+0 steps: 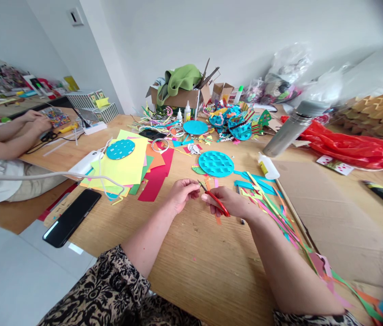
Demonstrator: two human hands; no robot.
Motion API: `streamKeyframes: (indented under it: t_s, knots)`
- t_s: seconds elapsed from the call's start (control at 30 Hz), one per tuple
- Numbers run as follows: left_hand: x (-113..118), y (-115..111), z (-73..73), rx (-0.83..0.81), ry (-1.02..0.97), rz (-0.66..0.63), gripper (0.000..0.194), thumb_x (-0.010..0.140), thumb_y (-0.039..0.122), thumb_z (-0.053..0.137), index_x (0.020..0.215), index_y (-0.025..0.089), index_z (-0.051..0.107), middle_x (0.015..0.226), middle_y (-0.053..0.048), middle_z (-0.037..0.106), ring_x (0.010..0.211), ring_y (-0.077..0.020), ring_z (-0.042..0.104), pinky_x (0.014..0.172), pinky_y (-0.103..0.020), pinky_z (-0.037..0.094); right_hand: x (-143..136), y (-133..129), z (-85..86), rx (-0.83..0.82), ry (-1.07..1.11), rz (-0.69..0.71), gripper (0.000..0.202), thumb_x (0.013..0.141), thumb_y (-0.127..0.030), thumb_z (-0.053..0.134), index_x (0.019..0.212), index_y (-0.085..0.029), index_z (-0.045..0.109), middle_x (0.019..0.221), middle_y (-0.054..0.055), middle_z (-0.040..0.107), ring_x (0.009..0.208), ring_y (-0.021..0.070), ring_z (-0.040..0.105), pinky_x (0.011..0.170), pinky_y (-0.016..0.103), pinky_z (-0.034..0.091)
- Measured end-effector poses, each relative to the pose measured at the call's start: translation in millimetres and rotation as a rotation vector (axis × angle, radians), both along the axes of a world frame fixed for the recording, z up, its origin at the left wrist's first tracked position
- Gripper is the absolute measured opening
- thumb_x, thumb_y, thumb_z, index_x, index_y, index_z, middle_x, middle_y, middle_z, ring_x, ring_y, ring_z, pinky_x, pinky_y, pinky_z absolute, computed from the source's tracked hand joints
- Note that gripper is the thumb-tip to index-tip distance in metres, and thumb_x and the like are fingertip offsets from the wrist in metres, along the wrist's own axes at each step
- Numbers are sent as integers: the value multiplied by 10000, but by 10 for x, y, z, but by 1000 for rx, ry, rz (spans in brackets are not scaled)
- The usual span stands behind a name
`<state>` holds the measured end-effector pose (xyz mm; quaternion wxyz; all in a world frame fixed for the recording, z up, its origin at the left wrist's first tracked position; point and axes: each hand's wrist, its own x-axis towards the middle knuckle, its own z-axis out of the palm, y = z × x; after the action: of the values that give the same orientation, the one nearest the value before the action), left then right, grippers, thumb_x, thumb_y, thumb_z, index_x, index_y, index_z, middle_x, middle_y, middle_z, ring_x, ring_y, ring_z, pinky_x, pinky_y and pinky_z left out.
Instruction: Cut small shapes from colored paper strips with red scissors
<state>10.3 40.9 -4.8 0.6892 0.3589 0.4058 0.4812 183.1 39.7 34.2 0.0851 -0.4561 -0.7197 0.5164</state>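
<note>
My right hand [227,202] is closed round a pair of red-handled scissors [219,203], whose thin dark blades point up and left toward my other hand. My left hand [183,194] pinches thumb to fingers at the blade tips; whatever it holds is too small to make out. Just beyond both hands lies a blue paper disc with raised pieces [216,164]. Strips of orange and pink paper [217,220] lie beneath the right hand. To its right, blue paper strips [259,183] spread beside a tangle of long coloured strips [288,226].
Coloured paper sheets [133,158] and a black phone [72,218] lie on the left. A glue bottle [269,166], steel flask [288,131] and cardboard sheet [337,217] are on the right. A white cable [41,175] crosses the left side, where another person's hands [36,121] work.
</note>
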Motion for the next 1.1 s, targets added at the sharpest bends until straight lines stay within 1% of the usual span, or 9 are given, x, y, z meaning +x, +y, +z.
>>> streamKeyframes:
  t_s: [0.23,0.4,0.53,0.63,0.8,1.0,1.1]
  knots:
    - [6,-3,-5,15,17,-9,184,599,256,717,651,129,595,572,14,565,525,-78,481,550,-237,354,3,12,-27,6,19,12,498,795,-633,504,652,-157,530,609,65,645,489,135,594,387,198,395]
    - [5,-3,-3,18,10,-14,176,603,253,711,628,130,586,570,13,559,528,-78,481,556,-238,355,1,-1,-8,10,29,14,529,801,-650,479,642,-149,538,596,68,638,467,118,576,392,192,396]
    - [7,-7,9,10,8,1,162,598,237,705,632,129,589,569,9,562,525,-78,484,552,-238,353,0,-5,6,6,29,21,549,796,-668,466,627,-151,539,601,74,644,469,124,578,403,203,408]
    - [9,-10,14,0,6,20,150,600,228,696,643,129,591,568,9,563,526,-79,488,550,-236,356,0,-2,7,-4,18,26,545,792,-666,472,615,-154,535,599,72,647,482,130,590,415,203,418]
    - [10,-9,9,2,13,22,148,604,225,695,644,127,592,571,8,567,523,-76,491,544,-231,354,-2,-3,18,-4,0,17,518,792,-643,495,628,-153,538,589,65,643,473,125,581,401,195,398]
    - [17,-14,34,-13,-6,44,141,614,229,681,654,124,596,587,-1,577,529,-85,512,530,-230,357,1,-8,24,3,7,12,530,809,-647,462,645,-149,541,588,71,640,466,126,572,416,209,415]
    - [18,-13,34,-9,8,24,160,615,244,692,639,125,588,575,3,564,526,-83,502,531,-231,359,2,-5,20,-1,-10,15,528,811,-651,458,653,-153,535,598,71,644,469,125,576,417,207,416]
